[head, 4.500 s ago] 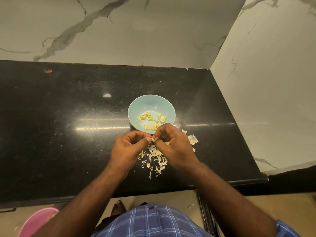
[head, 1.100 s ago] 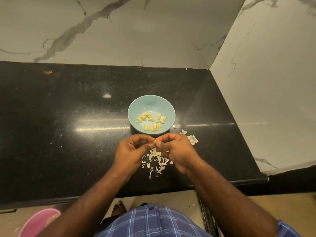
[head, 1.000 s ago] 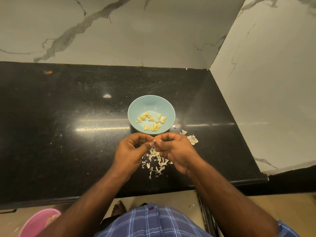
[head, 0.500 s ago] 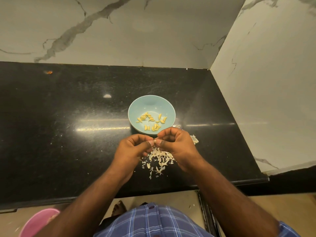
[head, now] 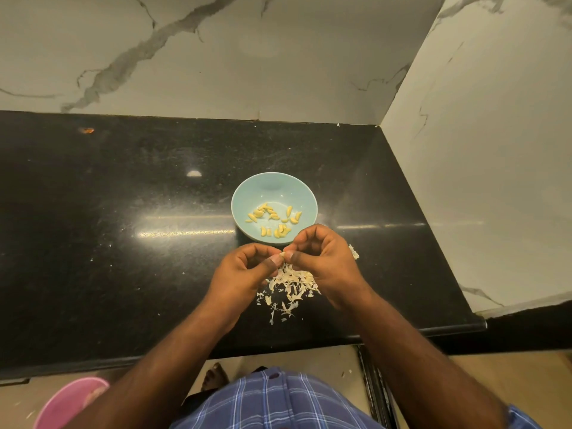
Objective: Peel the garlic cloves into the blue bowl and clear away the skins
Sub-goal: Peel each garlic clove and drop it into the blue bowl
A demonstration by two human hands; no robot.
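So the bowl [head: 274, 193] sat on the desk [head: 123, 212], roughly mid-depth and a bit right of center, with the peeled cloves [head: 274, 219] scattered inside it toward its near side. Right in front of the bowl were both hands, left hand [head: 244, 274] and right hand [head: 325, 261], meeting fingertip to fingertip on a small clove [head: 282, 254] above the desk. Under and just behind the hands, toward the desk's front edge, lay the pile of skins [head: 291, 289], with one more scrap [head: 354, 252] poking out to the right of the right hand. Walls ran behind the desk and along its right side. A tub [head: 68, 404] sat on the floor, down left.
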